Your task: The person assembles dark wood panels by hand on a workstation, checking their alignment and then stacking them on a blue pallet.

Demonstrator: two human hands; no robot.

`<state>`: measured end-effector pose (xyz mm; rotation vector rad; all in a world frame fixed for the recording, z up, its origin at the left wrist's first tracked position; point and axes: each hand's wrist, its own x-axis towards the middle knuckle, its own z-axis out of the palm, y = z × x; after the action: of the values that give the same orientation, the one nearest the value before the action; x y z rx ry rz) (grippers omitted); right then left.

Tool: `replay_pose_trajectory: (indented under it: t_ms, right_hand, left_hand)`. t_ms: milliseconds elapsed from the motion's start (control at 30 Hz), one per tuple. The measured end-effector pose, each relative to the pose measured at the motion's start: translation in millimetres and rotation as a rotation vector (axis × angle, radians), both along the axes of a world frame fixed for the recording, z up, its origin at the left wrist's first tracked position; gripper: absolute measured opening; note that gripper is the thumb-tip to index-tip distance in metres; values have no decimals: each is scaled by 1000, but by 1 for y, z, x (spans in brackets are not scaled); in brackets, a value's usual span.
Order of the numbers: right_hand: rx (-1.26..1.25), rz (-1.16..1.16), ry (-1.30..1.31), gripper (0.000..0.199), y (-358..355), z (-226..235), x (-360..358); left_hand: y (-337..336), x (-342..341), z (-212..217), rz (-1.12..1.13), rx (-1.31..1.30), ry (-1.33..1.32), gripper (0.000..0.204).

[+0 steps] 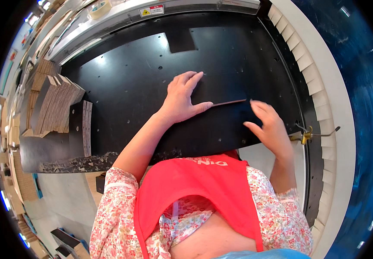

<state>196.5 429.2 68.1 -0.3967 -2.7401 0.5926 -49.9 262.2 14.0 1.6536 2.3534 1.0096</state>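
Note:
A thin, dark brown strip or board edge (229, 102) shows against the black work table (130, 99) in front of me. I cannot tell whether it is a loose strip or the edge of a larger black piece. My left hand (181, 98) lies at its left end with the fingers spread and the thumb tip touching it. Just past the other end is my right hand (267, 123), its thumb and fingers apart and nothing between them. The palm side of both hands is hidden.
At the left stands a stack of brown-edged boards (59, 105), with several upright dark boards (86, 127) beside it. A yellow metal fitting (306, 136) sits on the right edge, near a pale pleated cover (309, 73). A tape roll (100, 9) lies at the back left.

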Motion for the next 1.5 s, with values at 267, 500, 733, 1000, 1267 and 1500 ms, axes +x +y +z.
replay_pose_trajectory:
  t_ms: [267, 500, 733, 1000, 1267, 1500]
  right_hand:
    - [334, 347, -231, 72, 21, -18, -113]
    - [223, 448, -128, 74, 33, -33, -148]
    - [245, 445, -11, 69, 38, -42, -146]
    - [239, 441, -14, 68, 42, -42, -146]
    - [223, 444, 11, 69, 40, -43, -145]
    - [219, 433, 15, 68, 40, -43, -144]
  left_hand:
    - [-24, -43, -19, 304, 137, 171, 53]
    - [-39, -45, -25, 524, -105, 296, 51]
    - [-37, -43, -24, 553, -109, 312, 49]
    - [-37, -40, -27, 568, -65, 329, 45]
    - [-39, -38, -30, 577, -29, 317, 42]
    - [-40, -38, -29, 570, -23, 323, 41]
